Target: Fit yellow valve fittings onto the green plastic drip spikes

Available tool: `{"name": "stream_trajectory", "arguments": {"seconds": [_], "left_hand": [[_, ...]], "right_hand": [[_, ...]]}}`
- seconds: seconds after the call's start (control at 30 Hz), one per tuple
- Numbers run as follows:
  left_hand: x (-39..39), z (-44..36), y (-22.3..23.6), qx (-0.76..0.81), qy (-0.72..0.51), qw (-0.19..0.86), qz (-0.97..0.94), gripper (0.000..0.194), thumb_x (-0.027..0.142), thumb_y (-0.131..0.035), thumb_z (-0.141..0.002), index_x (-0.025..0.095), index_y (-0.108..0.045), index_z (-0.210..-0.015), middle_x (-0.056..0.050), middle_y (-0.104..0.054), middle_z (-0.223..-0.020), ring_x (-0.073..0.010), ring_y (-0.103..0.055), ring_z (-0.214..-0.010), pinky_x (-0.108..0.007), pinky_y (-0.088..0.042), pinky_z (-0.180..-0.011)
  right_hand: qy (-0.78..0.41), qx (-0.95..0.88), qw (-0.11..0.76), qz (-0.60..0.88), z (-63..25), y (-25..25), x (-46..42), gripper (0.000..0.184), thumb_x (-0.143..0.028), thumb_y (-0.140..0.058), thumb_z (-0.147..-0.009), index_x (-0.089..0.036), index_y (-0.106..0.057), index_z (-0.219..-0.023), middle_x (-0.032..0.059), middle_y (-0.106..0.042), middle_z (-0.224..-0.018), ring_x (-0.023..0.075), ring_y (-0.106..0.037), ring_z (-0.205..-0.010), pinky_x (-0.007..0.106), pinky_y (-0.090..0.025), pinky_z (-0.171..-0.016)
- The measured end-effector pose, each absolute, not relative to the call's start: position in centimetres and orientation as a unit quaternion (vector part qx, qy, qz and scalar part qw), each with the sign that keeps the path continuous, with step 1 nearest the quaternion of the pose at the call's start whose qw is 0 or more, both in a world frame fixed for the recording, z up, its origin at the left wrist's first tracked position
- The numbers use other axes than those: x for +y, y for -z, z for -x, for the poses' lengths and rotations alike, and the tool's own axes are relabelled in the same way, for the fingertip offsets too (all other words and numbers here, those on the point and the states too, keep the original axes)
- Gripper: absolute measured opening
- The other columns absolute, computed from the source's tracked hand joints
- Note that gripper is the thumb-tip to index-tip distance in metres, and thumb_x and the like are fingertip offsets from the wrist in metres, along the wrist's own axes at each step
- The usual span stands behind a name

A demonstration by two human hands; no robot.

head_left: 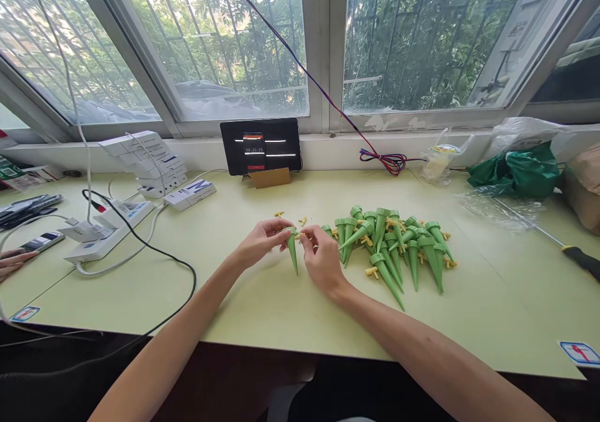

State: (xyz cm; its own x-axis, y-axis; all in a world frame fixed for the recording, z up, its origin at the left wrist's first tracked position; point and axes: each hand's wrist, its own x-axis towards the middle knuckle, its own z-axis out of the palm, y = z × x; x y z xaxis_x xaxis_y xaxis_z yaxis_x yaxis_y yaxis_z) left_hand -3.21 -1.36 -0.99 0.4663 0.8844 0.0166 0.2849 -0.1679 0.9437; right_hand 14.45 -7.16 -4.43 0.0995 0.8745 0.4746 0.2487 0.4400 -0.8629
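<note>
Counter (pixel 262 309): pale yellow-green, carries everything, tablet (pixel 260 150) included. Pile of green spikes (pixel 413 259), yellow fittings on several: right of the tablet and nearer the wearer. White box stack (pixel 150 159): left of the tablet. Tablet itself is propped upright, timer at 00:20:35. Green bag (pixel 520 172): well right of the tablet. Power strip (pixel 105 237): left of the tablet, nearer. Hands, both in front of the tablet: left hand (pixel 265 241) grips one spike (pixel 293 256) by its cap, tip down; right hand (pixel 322 256) pinches a yellow fitting (pixel 299 237) at that cap's side. Can't tell if it's seated. Two loose fittings (pixel 279 214) lie just beyond the hands, between them and the tablet.
</note>
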Motion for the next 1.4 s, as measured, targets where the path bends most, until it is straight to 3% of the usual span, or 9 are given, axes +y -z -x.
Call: {"name": "stream_trajectory", "arguments": {"seconds": [0.67, 1.17, 1.4], "left_hand": [[-1.2, 3.2, 1.5, 0.367, -0.333, 0.523, -0.693, 0.033, 0.045, -0.07, -0.086, 0.016, -0.067, -0.102, -0.002, -0.058, -0.075, -0.0103, -0.049, -0.059, -0.024, -0.041, -0.054], [-1.2, 3.1, 1.8, 0.364, -0.321, 0.513, -0.708, 0.034, 0.046, -0.065, -0.09, 0.014, -0.067, -0.102, -0.002, -0.059, -0.076, -0.0093, -0.049, -0.058, -0.023, -0.042, -0.054], [-0.9, 3.4, 2.1, 0.361, -0.327, 0.518, -0.703, 0.034, 0.046, -0.065, -0.09, 0.015, -0.067, -0.103, -0.002, -0.058, -0.077, -0.0092, -0.048, -0.059, -0.022, -0.042, -0.053]], "right_hand": [[-0.322, -0.601, 0.567, 0.461, -14.6, 4.8, -6.9, 0.023, -0.036, -0.048, -0.096, -0.021, -0.056, -0.08, -0.0001, -0.059, -0.067, 0.0154, -0.053, -0.057, 0.027, -0.04, -0.057], [-0.316, -0.614, 0.56, 0.459, -14.6, 4.5, -7.0, 0.017, -0.031, -0.049, -0.093, -0.021, -0.054, -0.08, -0.0015, -0.056, -0.067, 0.0142, -0.049, -0.057, 0.026, -0.037, -0.059], [-0.318, -0.618, 0.539, 0.477, -14.7, 4.3, -7.2, 0.026, -0.036, -0.048, -0.096, -0.021, -0.051, -0.076, -0.0029, -0.052, -0.06, 0.014, -0.046, -0.054, 0.026, -0.034, -0.058]]}}
